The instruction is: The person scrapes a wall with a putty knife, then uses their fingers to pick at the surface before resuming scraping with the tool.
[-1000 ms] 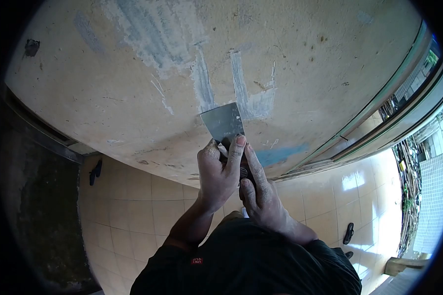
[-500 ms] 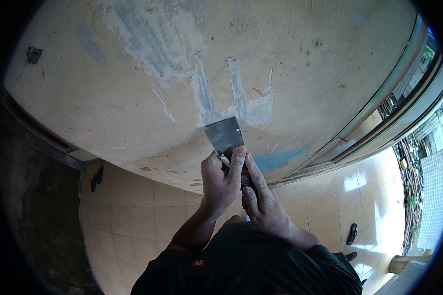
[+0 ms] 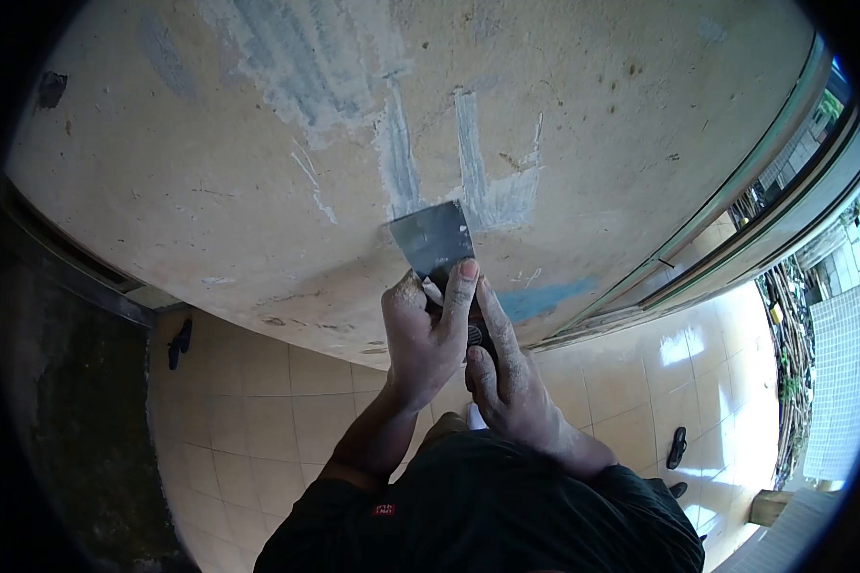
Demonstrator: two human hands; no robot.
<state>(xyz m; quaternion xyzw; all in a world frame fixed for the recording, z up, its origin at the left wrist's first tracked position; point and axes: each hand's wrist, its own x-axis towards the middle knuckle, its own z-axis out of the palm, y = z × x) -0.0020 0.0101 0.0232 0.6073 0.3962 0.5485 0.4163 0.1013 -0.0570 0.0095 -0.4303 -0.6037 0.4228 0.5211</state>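
Note:
A putty knife (image 3: 434,239) with a wide metal blade and dark handle is between my two hands, its blade edge against the lower part of a putty-streaked wall (image 3: 621,162). My left hand (image 3: 422,329) is closed around the handle, thumb pointing up near the blade. From the right, my right hand (image 3: 516,382) holds the same handle, index finger stretched along it. Pale dust coats the fingers of both hands. Just above the blade are grey-white putty strips (image 3: 468,143); a broader putty patch (image 3: 306,67) lies higher up. The hands cover most of the handle.
A blue paint smear (image 3: 549,299) marks the wall's lower right. Glossy tiles (image 3: 268,420) cover the floor below. Dark footwear (image 3: 180,344) lies at left, and a sandal (image 3: 677,447) at right. A window frame (image 3: 736,205) borders the right side, with piled sticks (image 3: 784,363) beyond.
The whole view has shifted, so wall and hands sit higher in the picture. Against the putty strips, the blade is slightly further left. Both hands keep their grip on the putty knife.

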